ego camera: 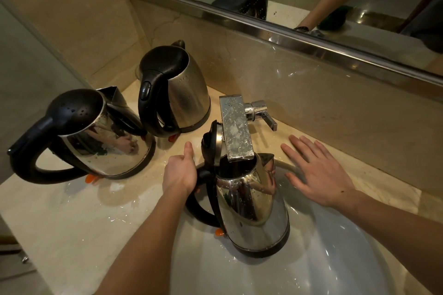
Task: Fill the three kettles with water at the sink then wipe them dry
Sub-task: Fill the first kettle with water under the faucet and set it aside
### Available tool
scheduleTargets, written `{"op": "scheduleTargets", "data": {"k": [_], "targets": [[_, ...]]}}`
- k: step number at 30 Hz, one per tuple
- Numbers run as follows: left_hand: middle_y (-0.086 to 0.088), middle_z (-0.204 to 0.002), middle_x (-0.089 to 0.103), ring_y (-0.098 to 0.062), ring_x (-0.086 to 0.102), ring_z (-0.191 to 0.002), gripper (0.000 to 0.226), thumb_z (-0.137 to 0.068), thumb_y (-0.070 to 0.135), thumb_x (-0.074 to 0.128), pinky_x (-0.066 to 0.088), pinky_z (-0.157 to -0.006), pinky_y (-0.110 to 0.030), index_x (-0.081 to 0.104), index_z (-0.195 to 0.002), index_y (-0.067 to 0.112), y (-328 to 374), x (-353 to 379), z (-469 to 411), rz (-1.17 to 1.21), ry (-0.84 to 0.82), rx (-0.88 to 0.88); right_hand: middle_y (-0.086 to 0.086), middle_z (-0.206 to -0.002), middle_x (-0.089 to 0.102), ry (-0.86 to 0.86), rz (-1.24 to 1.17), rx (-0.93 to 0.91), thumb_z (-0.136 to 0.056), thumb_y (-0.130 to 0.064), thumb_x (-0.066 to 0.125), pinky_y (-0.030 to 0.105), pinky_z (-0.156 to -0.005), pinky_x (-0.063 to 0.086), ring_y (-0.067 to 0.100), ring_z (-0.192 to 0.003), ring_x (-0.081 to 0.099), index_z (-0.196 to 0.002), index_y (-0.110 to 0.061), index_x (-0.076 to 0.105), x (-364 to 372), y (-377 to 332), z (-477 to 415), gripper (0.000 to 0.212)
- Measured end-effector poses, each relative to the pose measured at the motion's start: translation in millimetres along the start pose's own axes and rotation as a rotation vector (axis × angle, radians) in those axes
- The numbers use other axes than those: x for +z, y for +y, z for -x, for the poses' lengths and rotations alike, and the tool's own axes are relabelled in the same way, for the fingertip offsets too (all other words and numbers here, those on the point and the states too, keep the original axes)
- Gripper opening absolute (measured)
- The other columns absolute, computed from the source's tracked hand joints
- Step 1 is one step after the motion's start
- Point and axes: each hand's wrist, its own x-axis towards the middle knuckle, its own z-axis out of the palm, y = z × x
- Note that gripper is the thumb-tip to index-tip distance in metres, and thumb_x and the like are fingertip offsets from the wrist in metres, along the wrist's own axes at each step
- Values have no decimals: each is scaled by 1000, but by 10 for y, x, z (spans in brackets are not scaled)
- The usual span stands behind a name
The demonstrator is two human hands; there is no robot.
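Observation:
A steel kettle [254,201] with a black handle is held over the white sink [335,254], its lid flipped up and its mouth right under the flat chrome tap spout [236,127]. My left hand [181,171] grips its handle. My right hand [316,171] hovers flat with fingers spread, just right of the kettle, near the sink's rim, holding nothing. Two more steel kettles stand on the counter at the left with lids down: one at the front left [96,136], one behind it by the wall [179,88]. Water drops cover all three.
The tap's lever [263,112] sticks out to the right of the spout. The beige stone counter [84,218] is wet in patches. A framed mirror [287,29] runs along the back wall. A drawer front shows at the lower left.

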Motion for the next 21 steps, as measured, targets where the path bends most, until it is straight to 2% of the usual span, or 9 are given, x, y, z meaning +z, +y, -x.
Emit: {"op": "scheduleTargets", "data": {"k": [4,12,16,21], "targets": [[-5,-60,41,-21,44,-59,59,-103,54,27,36,-67,-35,38,-63,13,-10,1,-7,0,0,2,1,-164,9,6,-1,-1,-95,-64,10,42,-120,7,19,-150,5,-156,-32,8,7,4,-2,69],[-6,-61,44,-22,47,-61,59,-103,55,27,39,-70,-36,41,-64,12,-11,11,-16,5,2,-7,0,-164,6,6,5,-2,-94,-64,11,43,-121,7,18,-151,3,-156,-32,6,4,3,3,70],[-6,-61,42,-21,45,-60,59,-103,54,27,36,-68,-35,40,-64,12,-12,10,-8,10,6,2,1,-164,11,14,-5,0,-95,-63,14,43,-121,9,19,-150,7,-156,-31,11,5,0,3,69],[-6,-62,43,-21,46,-60,58,-103,54,27,37,-68,-34,40,-64,12,-9,7,-3,8,4,5,0,-164,7,13,-11,-4,-94,-64,13,43,-121,9,19,-151,4,-156,-32,8,4,2,6,70]]}}
